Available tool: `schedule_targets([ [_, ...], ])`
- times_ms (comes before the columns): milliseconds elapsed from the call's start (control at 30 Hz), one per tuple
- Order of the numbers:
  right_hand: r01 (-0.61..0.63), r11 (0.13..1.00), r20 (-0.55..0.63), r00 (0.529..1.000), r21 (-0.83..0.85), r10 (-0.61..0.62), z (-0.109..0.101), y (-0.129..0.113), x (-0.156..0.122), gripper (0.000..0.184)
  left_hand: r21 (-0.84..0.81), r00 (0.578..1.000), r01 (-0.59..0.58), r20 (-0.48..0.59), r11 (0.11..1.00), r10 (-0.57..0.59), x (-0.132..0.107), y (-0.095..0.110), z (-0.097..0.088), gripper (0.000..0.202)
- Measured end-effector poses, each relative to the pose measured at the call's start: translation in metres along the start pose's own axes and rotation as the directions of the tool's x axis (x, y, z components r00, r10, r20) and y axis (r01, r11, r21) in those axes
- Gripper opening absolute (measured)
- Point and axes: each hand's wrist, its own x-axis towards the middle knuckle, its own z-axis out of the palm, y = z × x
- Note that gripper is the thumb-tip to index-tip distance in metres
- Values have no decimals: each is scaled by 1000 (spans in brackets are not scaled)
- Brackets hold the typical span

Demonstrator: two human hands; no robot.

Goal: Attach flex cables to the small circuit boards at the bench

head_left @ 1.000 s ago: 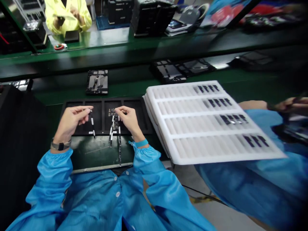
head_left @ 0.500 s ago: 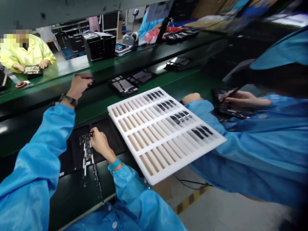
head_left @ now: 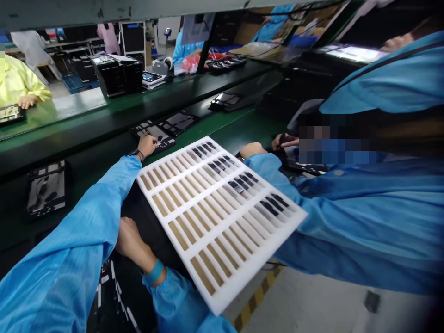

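Observation:
My left hand (head_left: pixel 147 145) is at the near side of a black device casing (head_left: pixel 161 141) with a grey interior. Its fingers are curled over the casing's edge. Lower down, my right hand (head_left: pixel 130 237) reaches behind my left sleeve, so its fingers are hidden. Below it, thin circuit strips with white sections (head_left: pixel 116 282) lie partly covered by the sleeve. To the right of both hands is a white foam tray (head_left: pixel 222 303) with rows of slots; several black pieces (head_left: pixel 272 203) stand in the slots on its right side.
Another black casing (head_left: pixel 46 187) lies at the left, and others (head_left: pixel 178 122) lie further along the green bench. A co-worker's blue sleeve (head_left: pixel 333 203) borders the foam tray on the right. A stack of black boxes (head_left: pixel 118 76) stands on the raised shelf.
My left hand has moved right and down onto the black casing. My right hand's fingers have gone behind the left sleeve. The view has swung to the right.

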Motion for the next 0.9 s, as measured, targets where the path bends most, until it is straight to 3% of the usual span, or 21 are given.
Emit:
schedule_targets([
  [200,-22,998,-88,996,54,26,3,2,3,29,144,998,67,-2,987,-67,-9,3,-33,25],
  [333,-22,996,-110,993,86,32,6,6,7,31,179,994,108,-22,978,-106,-43,13,-83,11],
  [433,5,986,-114,993,165,14,6,10,2,29,115,991,74,-119,991,-60,-112,30,-142,3],
  [533,72,965,-118,992,254,-43,9,17,2,24,-3,950,-18,-312,1000,16,-224,64,-204,14],
  [600,108,963,-102,991,246,-85,11,23,6,22,-31,882,25,-470,999,-37,-318,98,-233,19],
  [667,158,962,-71,987,222,-146,13,27,8,22,-27,764,139,-633,990,-125,-416,137,-247,20],
  [733,195,958,-19,980,208,-196,13,28,6,23,-9,601,312,-772,950,-205,-509,174,-249,21],
  [800,218,955,36,973,201,-230,12,29,2,23,-16,394,530,-881,848,-263,-588,205,-243,18],
  [833,223,955,65,969,198,-240,12,30,0,23,-23,314,621,-908,783,-276,-621,220,-239,16],
  [900,217,960,107,965,179,-238,13,32,-1,24,-25,200,761,-942,648,-270,-673,249,-232,14],
])
